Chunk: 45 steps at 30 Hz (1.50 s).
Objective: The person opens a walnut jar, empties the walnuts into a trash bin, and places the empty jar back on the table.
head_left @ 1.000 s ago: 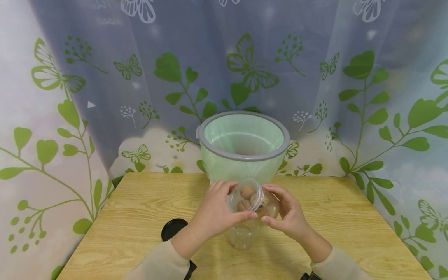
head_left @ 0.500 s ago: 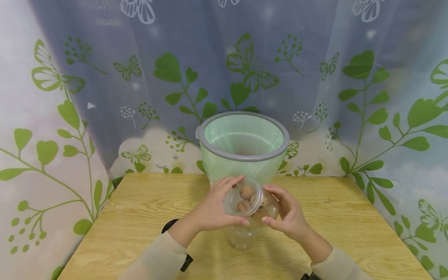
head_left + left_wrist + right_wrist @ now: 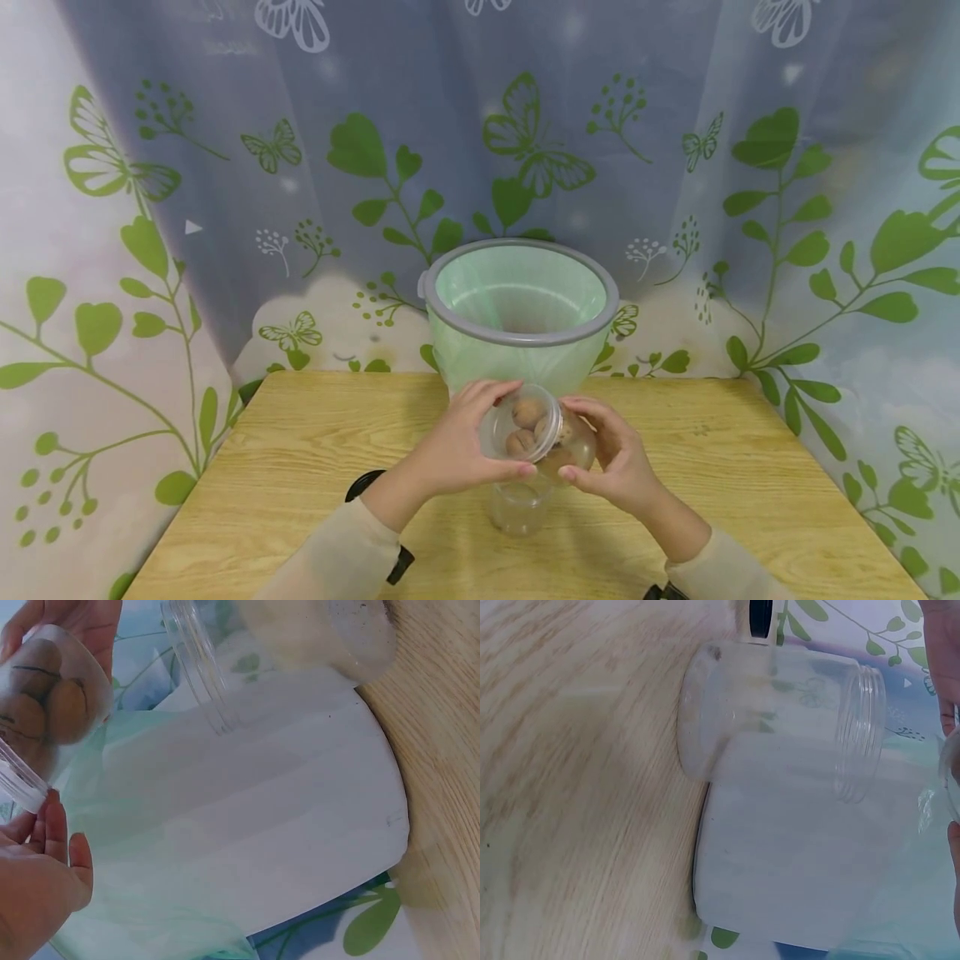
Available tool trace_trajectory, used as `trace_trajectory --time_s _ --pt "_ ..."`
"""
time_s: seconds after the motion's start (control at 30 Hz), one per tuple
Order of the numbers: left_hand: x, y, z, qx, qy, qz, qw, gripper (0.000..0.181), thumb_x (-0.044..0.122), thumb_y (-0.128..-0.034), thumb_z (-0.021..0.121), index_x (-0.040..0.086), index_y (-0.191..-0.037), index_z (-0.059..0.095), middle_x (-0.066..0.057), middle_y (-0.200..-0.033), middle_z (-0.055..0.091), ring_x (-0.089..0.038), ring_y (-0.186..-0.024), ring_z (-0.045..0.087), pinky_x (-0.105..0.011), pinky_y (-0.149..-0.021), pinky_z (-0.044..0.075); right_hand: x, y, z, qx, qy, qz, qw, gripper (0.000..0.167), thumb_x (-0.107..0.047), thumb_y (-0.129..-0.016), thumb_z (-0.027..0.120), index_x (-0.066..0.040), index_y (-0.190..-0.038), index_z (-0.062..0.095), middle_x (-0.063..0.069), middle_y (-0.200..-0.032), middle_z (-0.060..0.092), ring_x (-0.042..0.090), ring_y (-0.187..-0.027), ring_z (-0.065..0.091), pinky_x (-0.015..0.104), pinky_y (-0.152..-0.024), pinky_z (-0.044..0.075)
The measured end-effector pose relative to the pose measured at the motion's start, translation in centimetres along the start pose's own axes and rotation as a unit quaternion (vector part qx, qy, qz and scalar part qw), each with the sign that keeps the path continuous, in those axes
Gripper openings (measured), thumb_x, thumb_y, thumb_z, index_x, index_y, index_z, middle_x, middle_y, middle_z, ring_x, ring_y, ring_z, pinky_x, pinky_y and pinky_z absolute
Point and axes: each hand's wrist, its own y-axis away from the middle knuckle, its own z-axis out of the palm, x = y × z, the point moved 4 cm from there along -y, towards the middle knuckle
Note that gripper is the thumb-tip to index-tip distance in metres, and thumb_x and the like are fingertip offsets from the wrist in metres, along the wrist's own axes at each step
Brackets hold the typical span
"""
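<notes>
A clear plastic jar of walnuts is held tilted in the head view, its threaded mouth toward the left hand. My right hand grips the jar's body from the right, fingers above and thumb below. On the other side, my left hand curves round the mouth, its fingers at the top and its thumb along the lower rim. Several walnuts show through the plastic. Below the hands a second clear jar stands upright without a lid; the right wrist view shows this jar with nothing in it.
Behind the hands stands a bin with a grey rim and a pale green liner. A black lid lies on the wooden table, partly hidden by the left forearm. A patterned curtain hangs behind and at the sides.
My left hand has shifted slightly left on the jar's mouth. Its thumb has slid down and left along the rim, while the right hand has hardly moved.
</notes>
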Motion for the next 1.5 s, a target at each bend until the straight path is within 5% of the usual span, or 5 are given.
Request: trace_trajectory --time_s 0.8,1.1,1.33,1.5 --pt "1.1 0.5 0.3 0.079 -0.05 -0.046 0.9946 0.09 0.058 -0.0704 0.086 0.01 -0.14 0.054 -0.002 -0.129 0.057 -0.02 -0.121 0.047 -0.045 -0.096 0.041 0.3 -0.2 0.3 -0.022 0.035 0.024 0.9988 0.077 0.011 -0.076 0.081 0.014 -0.14 0.038 0.013 -0.143 0.047 0.021 -0.131 0.048 0.029 -0.103 0.046" --pt "1.4 0.6 0.3 0.075 -0.084 -0.069 0.9912 0.095 0.067 -0.0708 0.08 0.009 -0.141 0.053 -0.001 -0.121 0.058 -0.018 -0.108 0.048 -0.044 -0.096 0.036 0.4 0.0 0.3 -0.011 0.048 0.029 0.9983 0.078 0.015 -0.073 0.08 0.014 -0.14 0.039 0.013 -0.143 0.048 0.021 -0.13 0.05 0.03 -0.103 0.046" --pt "1.9 0.5 0.3 0.078 -0.116 -0.09 0.986 0.096 0.073 -0.0705 0.076 0.009 -0.139 0.055 -0.004 -0.126 0.06 -0.023 -0.119 0.049 -0.047 -0.099 0.033 0.2 -0.1 0.5 -0.002 0.051 0.016 0.9986 0.075 0.009 -0.076 0.082 0.016 -0.138 0.04 0.013 -0.141 0.049 0.022 -0.13 0.05 0.03 -0.104 0.045" --pt "1.8 0.4 0.1 0.055 -0.101 -0.087 0.9895 0.101 0.068 -0.0702 0.08 0.008 -0.145 0.049 -0.008 -0.133 0.056 -0.027 -0.126 0.045 -0.051 -0.105 0.032 0.2 0.0 0.2 0.005 0.049 0.021 0.9986 0.075 0.012 -0.076 0.081 0.018 -0.137 0.039 0.011 -0.142 0.049 0.021 -0.13 0.05 0.03 -0.105 0.044"
